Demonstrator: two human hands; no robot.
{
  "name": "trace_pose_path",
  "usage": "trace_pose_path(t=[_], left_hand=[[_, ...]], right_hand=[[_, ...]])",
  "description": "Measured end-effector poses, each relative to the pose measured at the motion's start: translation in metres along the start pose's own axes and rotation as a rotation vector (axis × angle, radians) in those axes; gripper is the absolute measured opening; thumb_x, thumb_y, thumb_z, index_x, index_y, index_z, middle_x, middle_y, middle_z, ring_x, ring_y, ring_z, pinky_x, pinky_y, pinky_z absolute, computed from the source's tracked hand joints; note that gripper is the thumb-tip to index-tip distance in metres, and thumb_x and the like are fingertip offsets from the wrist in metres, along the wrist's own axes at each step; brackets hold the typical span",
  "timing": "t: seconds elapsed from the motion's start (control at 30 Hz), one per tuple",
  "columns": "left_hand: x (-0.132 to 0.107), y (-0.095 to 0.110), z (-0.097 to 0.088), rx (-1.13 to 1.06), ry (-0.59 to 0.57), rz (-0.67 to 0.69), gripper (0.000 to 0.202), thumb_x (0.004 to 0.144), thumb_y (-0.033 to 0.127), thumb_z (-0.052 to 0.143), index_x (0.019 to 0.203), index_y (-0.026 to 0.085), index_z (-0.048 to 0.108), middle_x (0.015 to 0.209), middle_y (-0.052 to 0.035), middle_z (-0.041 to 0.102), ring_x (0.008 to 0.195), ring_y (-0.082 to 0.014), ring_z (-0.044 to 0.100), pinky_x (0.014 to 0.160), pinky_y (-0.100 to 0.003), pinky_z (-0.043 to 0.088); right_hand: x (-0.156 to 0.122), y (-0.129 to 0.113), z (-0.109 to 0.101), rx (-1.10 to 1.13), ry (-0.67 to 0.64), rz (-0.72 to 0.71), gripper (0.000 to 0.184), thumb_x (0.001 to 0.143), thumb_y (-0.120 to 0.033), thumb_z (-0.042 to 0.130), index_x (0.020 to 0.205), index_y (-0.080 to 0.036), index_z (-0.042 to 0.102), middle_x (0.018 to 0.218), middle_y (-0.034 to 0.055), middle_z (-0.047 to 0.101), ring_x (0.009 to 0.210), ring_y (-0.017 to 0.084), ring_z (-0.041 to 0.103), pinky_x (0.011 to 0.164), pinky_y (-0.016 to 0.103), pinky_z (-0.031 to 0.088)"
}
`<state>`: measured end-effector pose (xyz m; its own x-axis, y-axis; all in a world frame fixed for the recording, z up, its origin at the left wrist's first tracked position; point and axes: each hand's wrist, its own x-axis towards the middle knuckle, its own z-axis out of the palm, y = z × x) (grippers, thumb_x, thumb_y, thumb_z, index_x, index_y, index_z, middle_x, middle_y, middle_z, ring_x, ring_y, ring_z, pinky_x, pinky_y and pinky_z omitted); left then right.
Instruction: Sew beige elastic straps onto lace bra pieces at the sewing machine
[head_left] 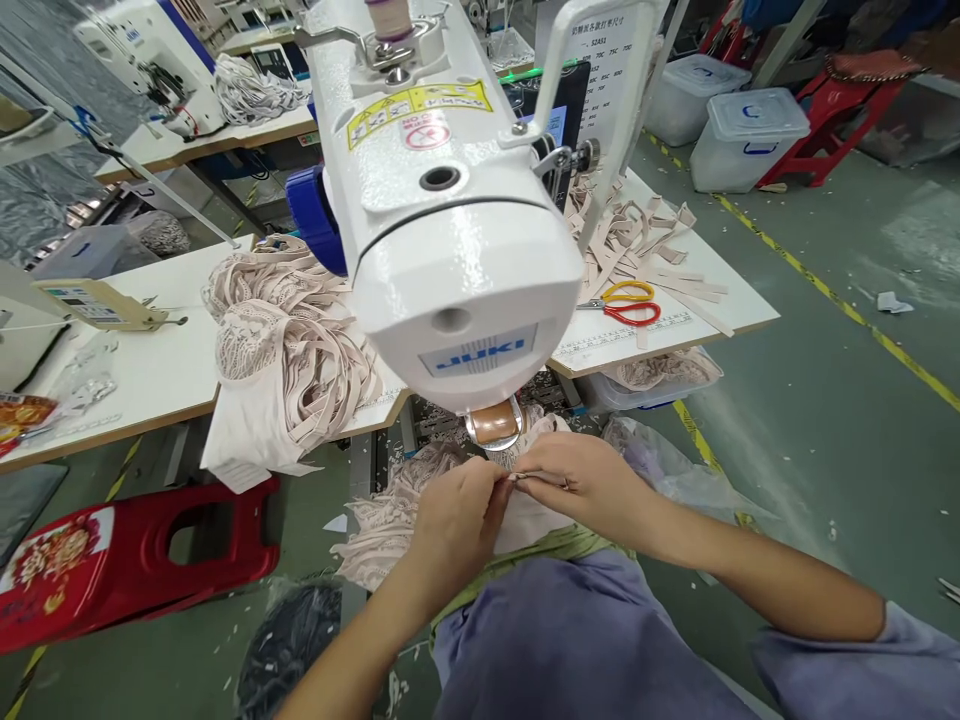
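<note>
My left hand (456,508) and my right hand (592,480) meet just in front of the sewing machine head (465,270), fingertips pinched together. Between them is the edge of a beige fabric garment (525,522), which hangs down toward my lap. The exact part in my fingertips is small and partly hidden. More beige lace garments (397,510) lie bunched beside my left hand. Directly above the hands sits the machine's brown and silver front part (495,424).
A pile of beige lace garments (289,340) overhangs the left table. On the right table lie beige fabric strips (637,240) and scissors (630,304) with yellow and red handles. A red stool (135,560) stands at lower left, near a black bag-lined bin (292,645).
</note>
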<state>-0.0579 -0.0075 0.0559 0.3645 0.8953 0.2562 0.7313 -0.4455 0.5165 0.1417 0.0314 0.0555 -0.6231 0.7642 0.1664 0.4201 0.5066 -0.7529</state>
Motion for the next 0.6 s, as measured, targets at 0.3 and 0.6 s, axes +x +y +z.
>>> trace_pose_path(t=[0.3, 0.6], left_hand=[[0.004, -0.017, 0.013, 0.012, 0.199, -0.247, 0.018, 0.099, 0.034, 0.049, 0.102, 0.022, 0.063, 0.071, 0.0023, 0.067, 0.058, -0.0142, 0.061, 0.053, -0.023, 0.038], [0.002, -0.048, 0.008, 0.411, 0.276, 0.293, 0.038, 0.095, 0.009, 0.045, 0.128, 0.024, 0.057, 0.077, 0.0, 0.066, 0.063, -0.0124, 0.061, 0.056, -0.024, 0.04]], right_hand=[[0.053, -0.002, -0.022, -0.028, -0.079, 0.125, 0.015, 0.084, -0.019, 0.057, 0.073, -0.019, 0.067, 0.076, 0.0005, 0.068, 0.069, 0.014, 0.057, 0.063, 0.025, 0.035], [0.071, -0.015, -0.033, -0.22, -0.204, 0.13, 0.031, 0.078, -0.013, 0.052, 0.051, -0.019, 0.038, 0.049, -0.0035, 0.038, 0.05, 0.011, 0.028, 0.053, 0.029, 0.02]])
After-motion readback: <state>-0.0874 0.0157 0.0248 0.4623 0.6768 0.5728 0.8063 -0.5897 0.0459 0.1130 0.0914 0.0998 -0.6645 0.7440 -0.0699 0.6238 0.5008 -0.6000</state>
